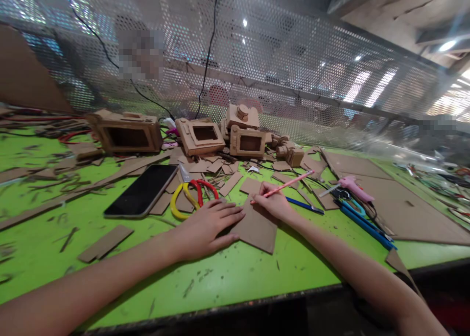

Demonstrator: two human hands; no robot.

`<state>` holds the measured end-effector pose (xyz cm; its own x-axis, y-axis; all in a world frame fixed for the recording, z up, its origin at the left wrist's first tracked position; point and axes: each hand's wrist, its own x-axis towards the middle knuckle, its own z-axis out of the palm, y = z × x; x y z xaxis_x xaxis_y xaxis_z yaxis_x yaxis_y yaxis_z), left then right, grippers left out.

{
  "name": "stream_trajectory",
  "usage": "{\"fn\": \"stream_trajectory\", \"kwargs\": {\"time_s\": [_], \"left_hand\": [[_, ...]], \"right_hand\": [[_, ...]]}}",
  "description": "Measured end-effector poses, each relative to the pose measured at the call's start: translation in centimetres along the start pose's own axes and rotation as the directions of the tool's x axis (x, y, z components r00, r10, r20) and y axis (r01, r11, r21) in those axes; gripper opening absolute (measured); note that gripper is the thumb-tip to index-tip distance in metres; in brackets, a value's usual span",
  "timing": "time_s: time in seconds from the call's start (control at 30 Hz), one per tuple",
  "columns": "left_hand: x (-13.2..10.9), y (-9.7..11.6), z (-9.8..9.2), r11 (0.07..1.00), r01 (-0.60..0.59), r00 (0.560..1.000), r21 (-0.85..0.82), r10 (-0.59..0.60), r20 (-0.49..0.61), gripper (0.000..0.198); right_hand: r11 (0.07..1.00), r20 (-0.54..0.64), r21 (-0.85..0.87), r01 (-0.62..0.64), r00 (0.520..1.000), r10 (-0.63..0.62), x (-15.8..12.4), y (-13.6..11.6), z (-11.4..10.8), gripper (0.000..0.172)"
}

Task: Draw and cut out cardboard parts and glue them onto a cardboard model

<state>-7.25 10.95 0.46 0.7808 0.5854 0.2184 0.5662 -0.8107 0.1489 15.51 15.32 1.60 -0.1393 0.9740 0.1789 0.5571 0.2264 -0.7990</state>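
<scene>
My right hand [273, 200] is closed around a pink pencil [292, 184], its tip down at the upper part of a small cardboard piece [259, 231]. Flat and with fingers stretched out, my left hand [211, 228] rests on the green table, its fingertips at the left edge of that cardboard. Just beyond the left hand lie scissors [180, 206] with yellow and red handles. A dark-screened phone [141, 191] is to their left. Near my right wrist is a blue cutter knife [304, 205].
Cardboard camera models [128, 133] line the back, before a perforated metal screen [293, 57]. Cardboard scraps [106, 243] litter the green table [220, 287]. At right are a pink glue gun [356, 188], a blue tool [363, 223] and large cardboard sheets [411, 209].
</scene>
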Motion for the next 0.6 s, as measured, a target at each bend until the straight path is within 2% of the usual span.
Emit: {"fn": "stream_trajectory", "kwargs": {"time_s": [0.17, 0.3, 0.47, 0.6], "left_hand": [[0.06, 0.10, -0.20, 1.000, 0.009, 0.999, 0.011, -0.009, 0.031, 0.058], [0.09, 0.12, -0.30, 1.000, 0.011, 1.000, 0.010, -0.011, 0.024, 0.057], [0.07, 0.06, -0.15, 1.000, 0.015, 1.000, 0.019, -0.015, 0.026, 0.058], [0.04, 0.06, -0.01, 1.000, 0.016, 1.000, 0.013, -0.016, 0.013, 0.056]], "right_hand": [[1.000, -0.063, -0.021, -0.005, 0.998, 0.004, 0.03, 0.00, 0.01, 0.021], [1.000, -0.013, -0.012, -0.004, 1.000, 0.004, -0.07, -0.09, -0.03, 0.021], [1.000, -0.077, -0.022, 0.000, 0.997, -0.002, -0.10, 0.04, -0.16, 0.020], [1.000, -0.036, -0.021, 0.000, 0.999, -0.001, -0.07, -0.03, -0.07, 0.019]]}}
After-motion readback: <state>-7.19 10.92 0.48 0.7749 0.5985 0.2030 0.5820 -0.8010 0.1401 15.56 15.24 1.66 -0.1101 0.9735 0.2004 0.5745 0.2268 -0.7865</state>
